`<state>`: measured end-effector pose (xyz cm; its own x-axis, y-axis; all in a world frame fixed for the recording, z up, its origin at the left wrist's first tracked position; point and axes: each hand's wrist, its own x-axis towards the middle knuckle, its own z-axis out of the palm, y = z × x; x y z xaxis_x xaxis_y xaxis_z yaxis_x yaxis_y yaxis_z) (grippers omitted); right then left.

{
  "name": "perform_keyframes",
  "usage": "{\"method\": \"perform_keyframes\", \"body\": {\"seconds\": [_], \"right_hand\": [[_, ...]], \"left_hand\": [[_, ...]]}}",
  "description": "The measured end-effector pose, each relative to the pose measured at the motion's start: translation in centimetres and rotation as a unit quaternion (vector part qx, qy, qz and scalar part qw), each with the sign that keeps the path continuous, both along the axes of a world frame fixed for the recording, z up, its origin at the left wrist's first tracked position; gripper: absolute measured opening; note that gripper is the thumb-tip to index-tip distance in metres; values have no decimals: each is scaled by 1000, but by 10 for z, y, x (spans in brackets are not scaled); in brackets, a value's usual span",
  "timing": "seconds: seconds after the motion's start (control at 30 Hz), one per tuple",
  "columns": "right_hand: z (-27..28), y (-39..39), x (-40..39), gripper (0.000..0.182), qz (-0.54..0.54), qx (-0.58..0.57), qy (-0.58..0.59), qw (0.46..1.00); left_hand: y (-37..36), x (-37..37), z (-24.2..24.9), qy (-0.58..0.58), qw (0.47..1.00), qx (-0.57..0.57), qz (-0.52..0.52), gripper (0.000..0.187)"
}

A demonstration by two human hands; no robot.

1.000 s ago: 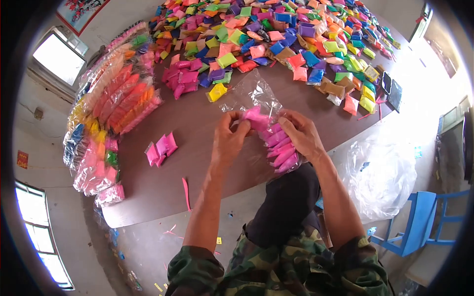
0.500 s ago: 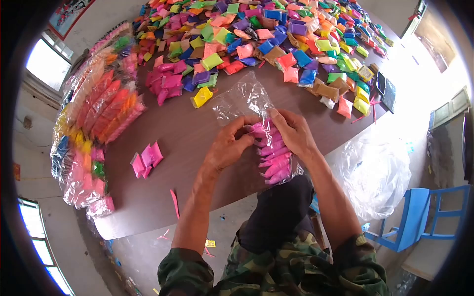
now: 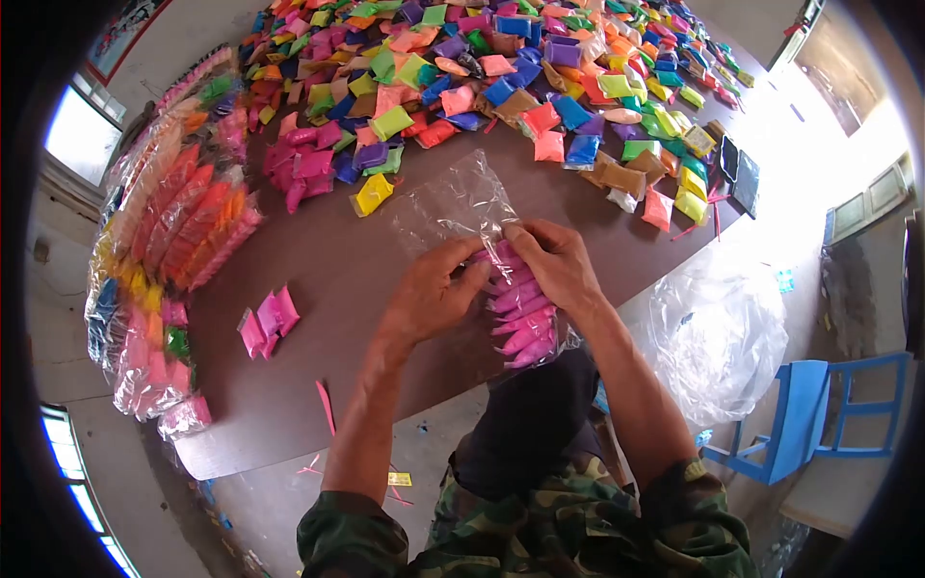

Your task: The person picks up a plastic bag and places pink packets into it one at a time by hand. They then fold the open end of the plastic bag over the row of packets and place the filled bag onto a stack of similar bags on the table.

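Observation:
A clear plastic bag [image 3: 461,199] stands at the table's near edge, its loose upper part spread flat and crinkled beyond my hands. Inside its lower part several pink packets [image 3: 526,323] are stacked in a row. My left hand [image 3: 436,297] is closed at the bag's left side, thumb and fingers bent against the top packets. On the other side my right hand [image 3: 557,267] pinches the bag by its upper right edge, thumb over the plastic. The fingertips of both hands are partly hidden. A few loose pink packets [image 3: 269,321] lie on the table to the left.
A large heap of colourful packets [image 3: 462,72] covers the far table [image 3: 318,241]. Filled clear bags [image 3: 178,231] line the left edge. A dark phone-like object [image 3: 745,183] lies at the right. Beyond stand a big clear plastic sack [image 3: 718,337] and a blue chair [image 3: 798,424].
The view has turned slightly, so the table's contents appear shifted left. Both hands keep their hold on the bag, with only a slight shift of the fingers.

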<state>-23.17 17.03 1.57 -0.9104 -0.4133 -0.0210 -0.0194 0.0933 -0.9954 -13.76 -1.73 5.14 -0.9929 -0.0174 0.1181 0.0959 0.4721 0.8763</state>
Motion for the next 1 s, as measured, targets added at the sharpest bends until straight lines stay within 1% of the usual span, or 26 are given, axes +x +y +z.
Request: {"method": "perform_keyframes", "body": {"seconds": [0.03,0.13,0.23,0.33,0.43,0.53,0.6,0.7,0.83,0.93,1.0], "right_hand": [[2,1,1,34,-1,-10,-7,1000],[8,3,2,34,1,-34,-26,999],[8,3,0,33,11,-39,-28,999],[4,2,0,31,14,-20,-5,1000],[5,3,-3,31,5,14,4,1000],[5,5,-2,31,5,12,-1,1000],[1,3,-3,30,7,-4,3,1000],[-3,6,-7,27,15,18,56,998],[2,4,-4,27,20,1,39,999],[-1,6,-5,27,28,-15,14,999],[-4,6,-7,27,27,-21,16,999]], "left_hand": [[1,0,-2,20,1000,-3,-1,35],[2,0,-13,21,999,0,28,35],[8,3,-10,9,993,-119,13,36],[16,5,-3,24,992,-119,36,37],[19,8,-11,122,977,-120,128,36],[12,14,-9,56,986,-120,102,35],[17,14,-16,88,982,-140,94,34],[24,13,-30,118,973,-164,108,34],[15,44,-5,119,962,-183,166,36],[-27,90,12,-22,920,-237,311,36],[-105,124,-13,101,858,-370,341,33]]}}
